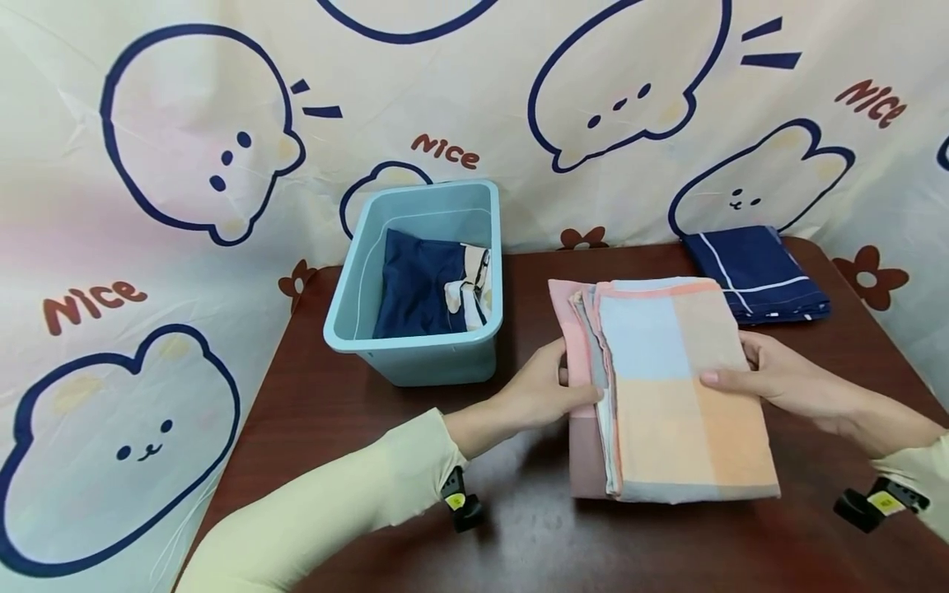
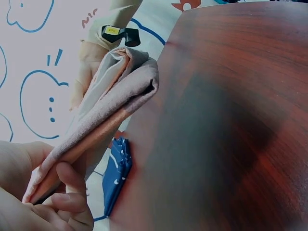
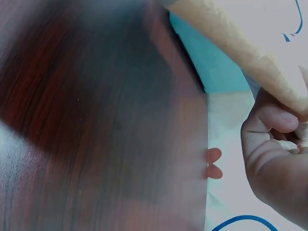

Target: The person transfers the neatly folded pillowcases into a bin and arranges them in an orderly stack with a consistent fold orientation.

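While you held the folded checked cloth (image 1: 689,412) up over the table (image 1: 534,543), both your hands had a part in it. Your left hand (image 1: 541,391) pinched its left edge, thumb over the loose layers and fingers curled behind; your right hand (image 1: 789,383) gripped the opposite edge, thumb across the front face, the other fingers mostly hidden at the back. Neither had any gap to spare beyond the cloth's thickness.

The cloth hung to the right of the blue bin (image 1: 423,362), well apart from it, where a navy cloth (image 1: 418,284) already lay inside. Another navy cloth, folded with white lines (image 1: 749,276), rested behind yours near the far right corner.

You seemed to be in the middle of handling the folded bundle, evening it up or shifting it; which, you could not have told from this moment. Either way, your next move probably called for an even pinch on both sides, since the layers at the left looked ready to slip.
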{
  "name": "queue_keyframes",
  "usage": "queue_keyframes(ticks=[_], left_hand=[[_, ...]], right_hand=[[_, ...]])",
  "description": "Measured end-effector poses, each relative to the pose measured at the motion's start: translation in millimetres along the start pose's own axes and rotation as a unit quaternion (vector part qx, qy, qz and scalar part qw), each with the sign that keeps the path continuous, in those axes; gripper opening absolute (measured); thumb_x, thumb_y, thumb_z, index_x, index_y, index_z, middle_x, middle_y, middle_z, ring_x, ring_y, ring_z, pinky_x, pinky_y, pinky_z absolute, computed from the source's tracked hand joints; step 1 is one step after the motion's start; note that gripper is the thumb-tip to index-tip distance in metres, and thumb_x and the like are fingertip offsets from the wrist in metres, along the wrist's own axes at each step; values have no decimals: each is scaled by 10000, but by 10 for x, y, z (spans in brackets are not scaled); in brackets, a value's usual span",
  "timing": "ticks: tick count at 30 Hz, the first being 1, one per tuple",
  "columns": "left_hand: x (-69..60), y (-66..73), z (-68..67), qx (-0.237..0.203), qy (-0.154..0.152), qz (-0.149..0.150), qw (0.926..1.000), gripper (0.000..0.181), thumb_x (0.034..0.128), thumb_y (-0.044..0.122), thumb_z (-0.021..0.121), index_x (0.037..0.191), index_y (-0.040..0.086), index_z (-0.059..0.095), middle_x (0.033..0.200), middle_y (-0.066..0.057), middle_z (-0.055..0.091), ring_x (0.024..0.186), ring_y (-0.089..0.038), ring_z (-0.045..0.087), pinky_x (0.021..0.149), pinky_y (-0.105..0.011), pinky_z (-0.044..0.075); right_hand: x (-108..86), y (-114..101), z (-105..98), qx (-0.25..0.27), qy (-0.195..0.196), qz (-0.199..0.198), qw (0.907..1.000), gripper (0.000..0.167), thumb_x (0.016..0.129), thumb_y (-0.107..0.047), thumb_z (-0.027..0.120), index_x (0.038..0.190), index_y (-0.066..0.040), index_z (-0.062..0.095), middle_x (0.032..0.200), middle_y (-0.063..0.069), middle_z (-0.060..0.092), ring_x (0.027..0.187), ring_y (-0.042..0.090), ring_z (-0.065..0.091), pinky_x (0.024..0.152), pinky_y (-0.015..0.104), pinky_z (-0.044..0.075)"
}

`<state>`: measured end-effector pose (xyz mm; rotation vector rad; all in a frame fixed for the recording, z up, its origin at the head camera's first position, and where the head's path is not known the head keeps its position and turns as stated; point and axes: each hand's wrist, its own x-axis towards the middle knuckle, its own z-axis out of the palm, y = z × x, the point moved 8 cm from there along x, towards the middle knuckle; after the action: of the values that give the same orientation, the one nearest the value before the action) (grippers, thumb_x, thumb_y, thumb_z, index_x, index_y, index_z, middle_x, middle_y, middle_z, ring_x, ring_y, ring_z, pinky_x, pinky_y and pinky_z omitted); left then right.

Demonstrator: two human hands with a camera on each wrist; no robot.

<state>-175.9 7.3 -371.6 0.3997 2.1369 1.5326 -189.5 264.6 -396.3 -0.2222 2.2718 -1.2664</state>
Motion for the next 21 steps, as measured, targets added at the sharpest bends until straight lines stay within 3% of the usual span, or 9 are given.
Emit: queue_keyframes(ticks=[10, 21], left_hand=[[-60, 80, -143, -375, -147, 162, 9991, 594, 948, 73, 668, 1482, 96, 408, 1304, -171, 664, 1071, -232, 728, 809, -358, 617], [-115, 139, -376, -295, 33, 112, 9995, 631, 953, 97, 664, 1514, 130, 376, 1255, -162, 697, 1009, -180, 735, 736, -325, 614]], right_hand=[[42, -168, 34, 65, 50, -140, 9999, 612, 1035, -257, 575, 1530, -44, 286, 1194, -100, 677, 1023, 33, 629, 821, 227, 519], [107, -372, 83, 279, 100, -237, 9993, 542, 1035, -258, 577, 1489, -65, 352, 1152, -143, 707, 1028, 40, 646, 845, 223, 517]])
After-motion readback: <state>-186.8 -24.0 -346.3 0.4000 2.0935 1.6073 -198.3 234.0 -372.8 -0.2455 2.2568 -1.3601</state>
